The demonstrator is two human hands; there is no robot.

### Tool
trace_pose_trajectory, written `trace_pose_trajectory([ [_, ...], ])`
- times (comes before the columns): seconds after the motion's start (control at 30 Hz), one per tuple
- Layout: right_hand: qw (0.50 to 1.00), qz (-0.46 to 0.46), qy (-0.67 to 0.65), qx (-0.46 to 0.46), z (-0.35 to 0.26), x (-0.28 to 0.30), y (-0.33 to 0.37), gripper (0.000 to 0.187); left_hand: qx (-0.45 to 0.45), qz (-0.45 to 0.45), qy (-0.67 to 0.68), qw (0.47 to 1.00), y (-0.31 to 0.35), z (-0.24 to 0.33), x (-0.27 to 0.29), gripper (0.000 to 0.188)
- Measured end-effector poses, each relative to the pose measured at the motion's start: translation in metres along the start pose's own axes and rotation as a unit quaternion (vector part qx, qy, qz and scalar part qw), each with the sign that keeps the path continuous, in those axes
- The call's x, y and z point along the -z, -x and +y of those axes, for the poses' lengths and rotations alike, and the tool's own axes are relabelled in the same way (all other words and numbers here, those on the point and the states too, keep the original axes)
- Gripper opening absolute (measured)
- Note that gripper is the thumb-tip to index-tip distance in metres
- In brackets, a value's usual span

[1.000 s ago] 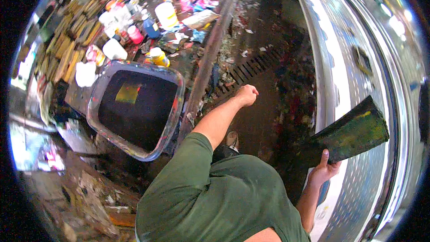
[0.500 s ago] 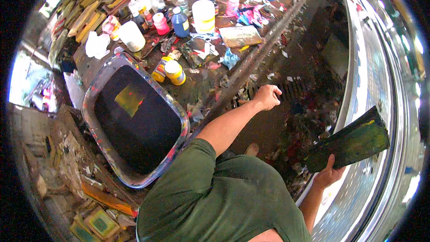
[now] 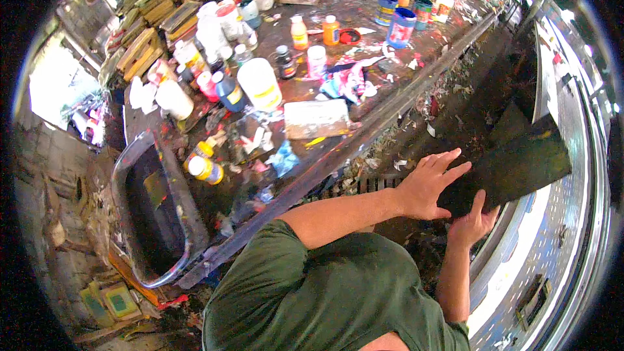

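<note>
My right hand (image 3: 473, 220) grips a dark, paint-stained rectangular board (image 3: 520, 166) from below, fingers and thumb at its lower edge. The board is tilted, its far right corner raised, and shows faint green and yellow patches. My left hand (image 3: 426, 185) is open beside the board's left end, palm down with fingers spread. Whether its fingertips touch the board I cannot tell. Some of the board's left end is hidden behind the hands.
On the left stands a paint-smeared tub (image 3: 186, 214). Bottles, white tubs and a pale flat block (image 3: 317, 119) crowd the messy table (image 3: 364, 114). Wooden frames (image 3: 140, 52) are piled behind. A floor grate (image 3: 377, 186) and paper scraps lie beyond my left arm; a perforated metal strip (image 3: 552, 227) runs along the right.
My left hand has moved right to the board, its fingers spreading from a curl. My right hand still holds the board. The view has turned rightward, shifting the tub left.
</note>
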State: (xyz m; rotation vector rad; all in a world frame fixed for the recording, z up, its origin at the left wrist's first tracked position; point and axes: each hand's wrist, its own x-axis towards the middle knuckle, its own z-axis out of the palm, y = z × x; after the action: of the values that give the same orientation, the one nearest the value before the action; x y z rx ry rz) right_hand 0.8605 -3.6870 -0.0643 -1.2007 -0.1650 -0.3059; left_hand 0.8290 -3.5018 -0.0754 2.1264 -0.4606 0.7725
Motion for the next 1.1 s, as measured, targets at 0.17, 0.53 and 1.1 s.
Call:
trace_pose_trajectory([
  [0.17,0.994,-0.052,-0.078,-0.062,0.034,-0.029,-0.107,0.038,0.097,-0.006,-0.015,0.995,-0.082,-0.045,-0.040,0.133],
  [0.53,0.966,-0.225,-0.086,-0.098,0.113,0.009,-0.328,0.103,0.138,-0.139,0.217,0.956,-0.202,-0.185,-0.024,0.128],
  [1.1,0.949,-0.188,-0.117,-0.224,0.186,-0.052,-0.586,0.118,0.135,-0.257,0.303,0.908,-0.409,-0.377,-0.119,0.121],
])
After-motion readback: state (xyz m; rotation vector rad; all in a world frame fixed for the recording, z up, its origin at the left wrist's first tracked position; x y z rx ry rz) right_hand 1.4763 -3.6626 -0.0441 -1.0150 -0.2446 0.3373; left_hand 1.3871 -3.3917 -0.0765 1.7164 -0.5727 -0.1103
